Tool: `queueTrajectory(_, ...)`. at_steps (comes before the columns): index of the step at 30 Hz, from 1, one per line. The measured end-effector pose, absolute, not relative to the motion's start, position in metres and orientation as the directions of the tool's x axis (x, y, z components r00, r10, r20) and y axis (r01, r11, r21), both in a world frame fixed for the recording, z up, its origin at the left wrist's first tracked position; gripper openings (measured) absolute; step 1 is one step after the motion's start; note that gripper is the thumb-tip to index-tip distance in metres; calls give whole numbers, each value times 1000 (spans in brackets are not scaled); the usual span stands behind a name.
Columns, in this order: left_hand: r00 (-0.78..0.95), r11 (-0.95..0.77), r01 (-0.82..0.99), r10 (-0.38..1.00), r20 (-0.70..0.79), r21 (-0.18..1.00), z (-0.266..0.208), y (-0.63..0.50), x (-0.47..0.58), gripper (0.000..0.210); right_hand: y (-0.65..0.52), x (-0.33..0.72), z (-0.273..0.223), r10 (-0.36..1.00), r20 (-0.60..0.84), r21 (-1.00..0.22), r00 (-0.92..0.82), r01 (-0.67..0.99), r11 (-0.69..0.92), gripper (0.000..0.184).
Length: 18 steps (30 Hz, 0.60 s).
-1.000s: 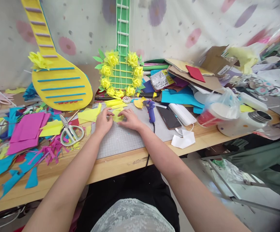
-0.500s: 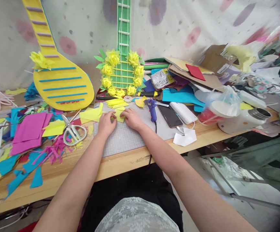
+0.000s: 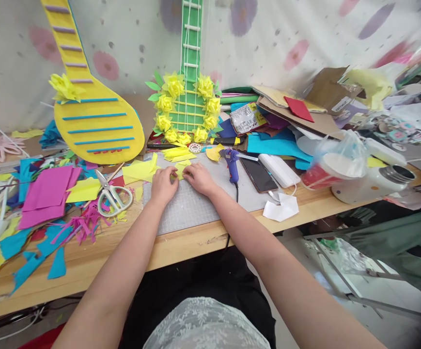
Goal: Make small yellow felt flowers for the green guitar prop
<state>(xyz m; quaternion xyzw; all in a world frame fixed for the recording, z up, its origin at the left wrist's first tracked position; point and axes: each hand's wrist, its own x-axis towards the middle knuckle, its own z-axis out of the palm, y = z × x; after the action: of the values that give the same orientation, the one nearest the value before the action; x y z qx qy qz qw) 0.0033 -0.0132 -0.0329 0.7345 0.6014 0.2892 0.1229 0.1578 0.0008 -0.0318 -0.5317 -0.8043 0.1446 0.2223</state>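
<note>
"Magenta paper lies far out to the left hand's left. What sits nearer?"

"The scissors [image 3: 114, 198], handles turned towards the person, so probably parked for an easy reach."

"And the left hand [image 3: 164, 184] itself?"

"Fingers curled, thumb near the index finger. Whether it truly grips, I can't tell; the tips are too small to judge."

"Where's the yellow paper piece [image 3: 181, 168]?"

"Just past the left fingertips, between the two hands, above the gridded mat [image 3: 192, 211]. Working it from both sides likely keeps it steady."

"The right hand [image 3: 200, 178]?"

"It appears to pinch the piece's right edge between thumb and fingers, wrist low over the mat."

"And beyond it?"

"The glue gun [image 3: 231, 167], just right of the right hand, probably left there to be close by. The phone [image 3: 258, 174] lies farther right."

"Anything different from half a second ago?"

"Less yellow shows between the hands, its lower edge sitting higher, perhaps folded or rolled. The scissors, glue gun and phone haven't moved on the table; only the view has drifted slightly."
</note>
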Motion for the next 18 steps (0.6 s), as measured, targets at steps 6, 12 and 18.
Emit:
queueTrajectory(6, 113, -254, 815, 951, 287, 522, -32, -13, 4, 29, -1, 149, -34, 953, 216, -535, -213, 791, 298, 24)
queueTrajectory(12, 120, -258, 825, 950, 290, 503, -32, -14, 3, 27, -2, 145, -37, 971, 203, -574, -127, 788, 223, 28)
queueTrajectory(18, 150, -261, 853, 952, 266, 453, -30, -15, 4, 20, -4, 142, -34, 982, 167, -588, -89, 790, 172, 28)
